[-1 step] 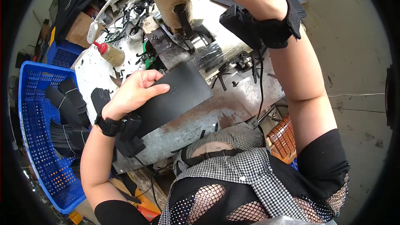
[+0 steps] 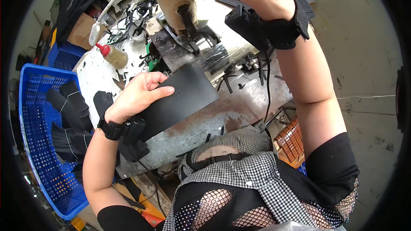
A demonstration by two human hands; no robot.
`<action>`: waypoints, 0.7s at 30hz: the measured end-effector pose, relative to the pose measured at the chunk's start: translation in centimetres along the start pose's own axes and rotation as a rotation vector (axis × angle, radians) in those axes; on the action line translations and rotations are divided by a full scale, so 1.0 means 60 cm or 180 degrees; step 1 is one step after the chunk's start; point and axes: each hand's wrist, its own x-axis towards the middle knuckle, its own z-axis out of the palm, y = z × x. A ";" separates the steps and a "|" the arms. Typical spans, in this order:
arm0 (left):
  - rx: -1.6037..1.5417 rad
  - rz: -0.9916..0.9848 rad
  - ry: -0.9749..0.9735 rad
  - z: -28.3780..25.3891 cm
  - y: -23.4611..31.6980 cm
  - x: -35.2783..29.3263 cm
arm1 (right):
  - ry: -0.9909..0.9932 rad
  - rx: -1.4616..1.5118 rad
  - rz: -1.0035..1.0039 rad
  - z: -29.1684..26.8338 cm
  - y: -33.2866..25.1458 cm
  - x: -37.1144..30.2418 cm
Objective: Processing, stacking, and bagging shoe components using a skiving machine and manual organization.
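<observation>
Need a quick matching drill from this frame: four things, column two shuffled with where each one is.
1 black sheet
2 blue crate
3 squeeze bottle
4 woven basket

a far left, holding black bundles
b under the left hand, on the bench
c below the right elbow, beside the bench
d on the bench, beyond the left hand

Pairs: 1-b, 2-a, 3-d, 4-c

The left hand grips a black sheet on the worn metal table, beside a press. A blue crate holds black bundles.
</observation>
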 end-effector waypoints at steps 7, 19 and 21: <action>-0.0027 -0.0063 0.0010 0.002 0.011 0.015 | -0.0366 0.0006 -0.0560 -0.021 0.004 -0.015; 0.0191 0.0063 0.0384 -0.013 0.018 0.039 | -0.1526 -0.0769 0.0074 -0.038 0.010 -0.337; 0.0408 0.0104 0.0450 -0.020 0.020 0.042 | -0.1521 -0.1293 -0.0280 -0.044 0.022 -0.343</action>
